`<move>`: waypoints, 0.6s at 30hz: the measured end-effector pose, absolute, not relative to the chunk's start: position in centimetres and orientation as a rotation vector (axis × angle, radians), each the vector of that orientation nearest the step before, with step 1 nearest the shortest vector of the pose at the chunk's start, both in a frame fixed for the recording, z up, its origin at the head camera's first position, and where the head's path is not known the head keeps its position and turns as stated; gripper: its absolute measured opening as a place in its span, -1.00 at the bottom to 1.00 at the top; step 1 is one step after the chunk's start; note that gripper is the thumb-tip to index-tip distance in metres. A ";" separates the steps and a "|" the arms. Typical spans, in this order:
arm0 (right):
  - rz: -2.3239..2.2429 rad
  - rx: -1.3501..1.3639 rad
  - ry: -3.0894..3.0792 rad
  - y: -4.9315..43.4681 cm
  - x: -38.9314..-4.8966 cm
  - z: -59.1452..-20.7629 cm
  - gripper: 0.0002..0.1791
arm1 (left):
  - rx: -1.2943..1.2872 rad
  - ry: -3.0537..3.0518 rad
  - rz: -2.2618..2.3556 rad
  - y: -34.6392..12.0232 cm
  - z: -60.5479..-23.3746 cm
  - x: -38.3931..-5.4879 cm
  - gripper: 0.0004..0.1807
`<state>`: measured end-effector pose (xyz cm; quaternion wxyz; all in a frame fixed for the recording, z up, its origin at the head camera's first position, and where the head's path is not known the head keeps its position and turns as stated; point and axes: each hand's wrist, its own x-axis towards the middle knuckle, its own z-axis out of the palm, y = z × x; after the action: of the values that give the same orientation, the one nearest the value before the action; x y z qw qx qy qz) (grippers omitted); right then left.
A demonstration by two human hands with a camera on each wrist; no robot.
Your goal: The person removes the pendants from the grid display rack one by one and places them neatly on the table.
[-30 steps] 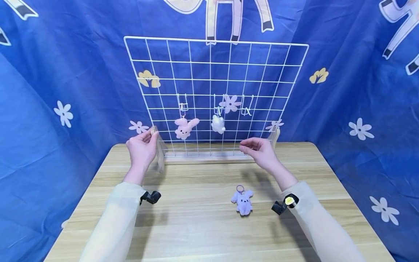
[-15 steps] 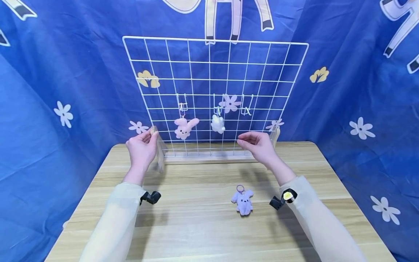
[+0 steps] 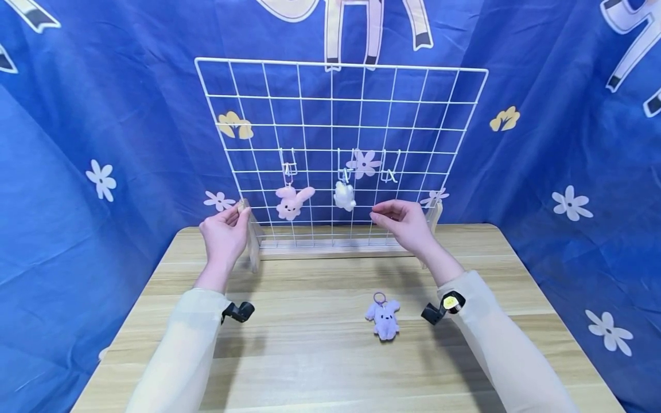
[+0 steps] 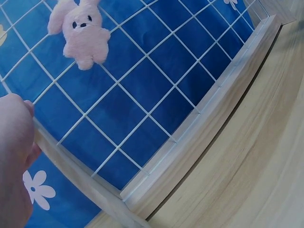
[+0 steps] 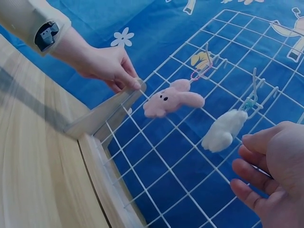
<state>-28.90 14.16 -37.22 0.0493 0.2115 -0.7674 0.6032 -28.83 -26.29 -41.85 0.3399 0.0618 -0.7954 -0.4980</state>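
Note:
My left hand (image 3: 224, 232) pinches the top of the wooden side post (image 3: 253, 244) of a stand that carries a white wire grid (image 3: 331, 98). A pink plush bunny keychain (image 3: 292, 202) hangs from a hook to its right. Beside it a white plush keychain (image 5: 225, 129) hangs by a light-blue clasp from the middle hook. My right hand (image 3: 405, 225) hovers in front of the grid, just right of and below the white plush, thumb and fingers loosely bent with nothing between them. On the table lies a purple plush keychain (image 3: 385, 321) with a ring, below the right hand.
A third hook (image 3: 389, 174) on the grid's right side bears no plush. The stand's wooden base bar (image 3: 335, 252) runs along the back of the wood-grain table (image 3: 310, 355). A blue patterned cloth (image 3: 129, 115) surrounds the table behind and at both sides.
My right hand has risen and shifted slightly left, closer to the white plush. The left hand has stayed on the post, and the plush toys have not moved.

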 end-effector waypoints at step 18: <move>1.891 0.714 -2.239 12.1 -29.6 -36.0 -0.80 | 0.165 -2.081 -1.304 -26.4 -42.1 -28.9 -0.63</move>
<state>-29.57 12.06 -36.04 0.0627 0.2364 -0.7408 0.6257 -28.95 -26.43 -42.08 0.3338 0.0631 -0.7969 -0.4995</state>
